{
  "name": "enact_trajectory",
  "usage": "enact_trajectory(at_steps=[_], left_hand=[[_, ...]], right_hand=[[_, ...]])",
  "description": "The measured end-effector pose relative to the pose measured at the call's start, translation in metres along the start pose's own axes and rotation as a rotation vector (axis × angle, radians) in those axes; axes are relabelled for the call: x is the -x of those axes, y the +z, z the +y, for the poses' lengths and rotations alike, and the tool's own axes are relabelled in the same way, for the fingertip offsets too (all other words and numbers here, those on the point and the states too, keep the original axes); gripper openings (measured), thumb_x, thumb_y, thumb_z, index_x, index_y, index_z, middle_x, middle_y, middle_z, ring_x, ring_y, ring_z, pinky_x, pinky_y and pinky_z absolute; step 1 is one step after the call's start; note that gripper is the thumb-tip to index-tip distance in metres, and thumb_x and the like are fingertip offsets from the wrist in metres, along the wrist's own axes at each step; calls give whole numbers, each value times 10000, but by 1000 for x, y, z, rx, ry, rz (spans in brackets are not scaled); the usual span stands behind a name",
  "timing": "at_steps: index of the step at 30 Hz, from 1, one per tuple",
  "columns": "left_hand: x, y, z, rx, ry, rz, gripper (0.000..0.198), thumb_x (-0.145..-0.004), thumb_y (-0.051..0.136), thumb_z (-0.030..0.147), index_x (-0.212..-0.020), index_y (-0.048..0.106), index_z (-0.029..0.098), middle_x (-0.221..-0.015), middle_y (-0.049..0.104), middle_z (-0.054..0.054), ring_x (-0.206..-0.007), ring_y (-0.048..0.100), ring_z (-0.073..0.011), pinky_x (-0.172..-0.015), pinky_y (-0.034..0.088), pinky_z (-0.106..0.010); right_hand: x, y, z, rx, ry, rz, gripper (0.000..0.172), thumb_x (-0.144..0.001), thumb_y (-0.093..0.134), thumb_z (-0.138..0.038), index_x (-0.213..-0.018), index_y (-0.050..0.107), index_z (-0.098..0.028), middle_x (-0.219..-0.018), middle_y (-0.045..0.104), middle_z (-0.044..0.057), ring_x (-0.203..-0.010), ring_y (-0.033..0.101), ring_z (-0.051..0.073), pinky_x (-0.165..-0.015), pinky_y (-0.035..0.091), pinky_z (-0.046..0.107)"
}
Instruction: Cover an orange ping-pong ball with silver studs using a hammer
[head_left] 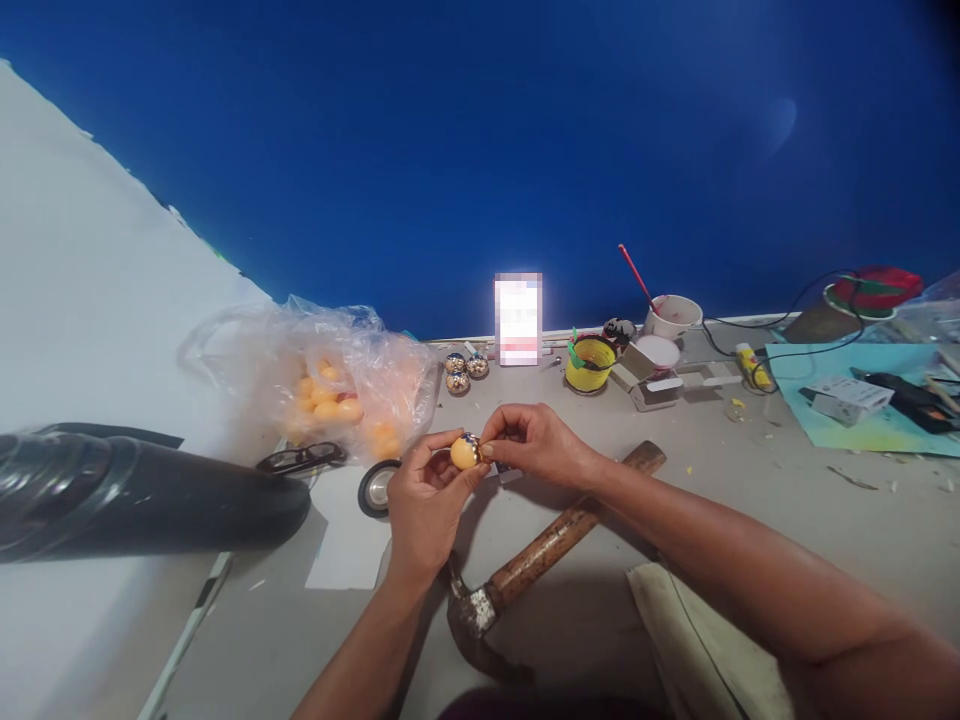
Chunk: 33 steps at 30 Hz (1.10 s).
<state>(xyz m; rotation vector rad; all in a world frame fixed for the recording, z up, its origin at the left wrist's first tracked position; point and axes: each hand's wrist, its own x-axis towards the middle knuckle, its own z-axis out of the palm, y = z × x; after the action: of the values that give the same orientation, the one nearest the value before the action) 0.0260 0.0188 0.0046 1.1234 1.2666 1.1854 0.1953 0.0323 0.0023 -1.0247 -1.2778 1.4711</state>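
Note:
My left hand [427, 495] is closed round an orange ping-pong ball [464, 453], gripping it between thumb and fingers. Small shiny mirror-like pieces cover the ball's right side. Against that side, my right hand [536, 445] has thumb and forefinger pinched together; whatever lies between these fingertips is too small to make out. A claw hammer [525, 560] with a worn wooden handle lies below both hands, its head toward me. Behind the hands sit several balls covered in shiny pieces [459, 372]. To the left, a clear plastic bag [352, 340] holds several orange balls [324, 400].
A lit phone [518, 320] stands against the blue wall. Right of it are a yellow tub [590, 365], a white cup [675, 316] with a red stick, and an opened small box [652, 390]. A large dark roll [150, 495] juts in from the left, near eyeglasses [300, 458].

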Motion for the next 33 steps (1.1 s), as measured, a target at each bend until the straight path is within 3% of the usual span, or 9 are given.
enact_trajectory(at_steps=[5,12,19,26,29,31,33], left_hand=[[4,2,2,-26,63,29,448,-563,910,234,-955,708,155,-904,731,-34,-805,697,-169,-749,578,-279],[5,-4,7,108,-55,-142,509,-591,920,268,-1030,685,167,-896,763,-43,-810,739,-208,-718,602,-305],[4,-4,5,41,-39,-169,474,-632,895,261,-1064,719,175,-965,764,-45,-884,725,-197,-825,590,-315],[2,-3,-1,149,-49,-231,447,-704,858,315,-1109,721,188,-971,759,-50,-813,692,-168,-735,557,-279],[3,-6,4,126,-19,-180,392,-745,828,333,-1105,746,204,-999,764,-48,-760,650,-140,-707,528,-261],[6,-9,10,45,47,-143,353,-754,812,320,-1085,767,205,-987,758,-43,-740,625,-138,-698,512,-262],[8,-11,17,-35,106,-122,333,-754,795,299,-1072,781,201,-943,738,-35,-717,602,-140,-678,497,-266]], right_hand=[[0,0,-2,-8,10,39,263,-703,813,-324,-733,599,-173,-599,584,-47,-520,464,75,-470,340,193],[-2,-12,4,-293,81,-173,428,-772,790,-542,-841,586,-173,-673,644,-21,-489,483,65,-444,367,182],[0,-9,0,3,46,-93,428,-737,833,-524,-797,594,-174,-610,584,-44,-521,482,77,-458,351,184],[0,-20,-13,179,9,-171,431,-891,636,-569,-745,597,-165,-655,608,-9,-534,484,88,-491,367,217],[10,-22,-30,469,8,-310,301,-873,672,-415,-710,625,-167,-649,610,-23,-578,503,97,-530,357,224],[20,-14,-37,713,15,-522,221,-785,765,-390,-773,690,-182,-684,649,-27,-608,541,117,-533,343,237],[31,1,-35,994,-13,-696,328,-685,847,-457,-843,729,-196,-757,691,2,-637,573,153,-523,325,262]])
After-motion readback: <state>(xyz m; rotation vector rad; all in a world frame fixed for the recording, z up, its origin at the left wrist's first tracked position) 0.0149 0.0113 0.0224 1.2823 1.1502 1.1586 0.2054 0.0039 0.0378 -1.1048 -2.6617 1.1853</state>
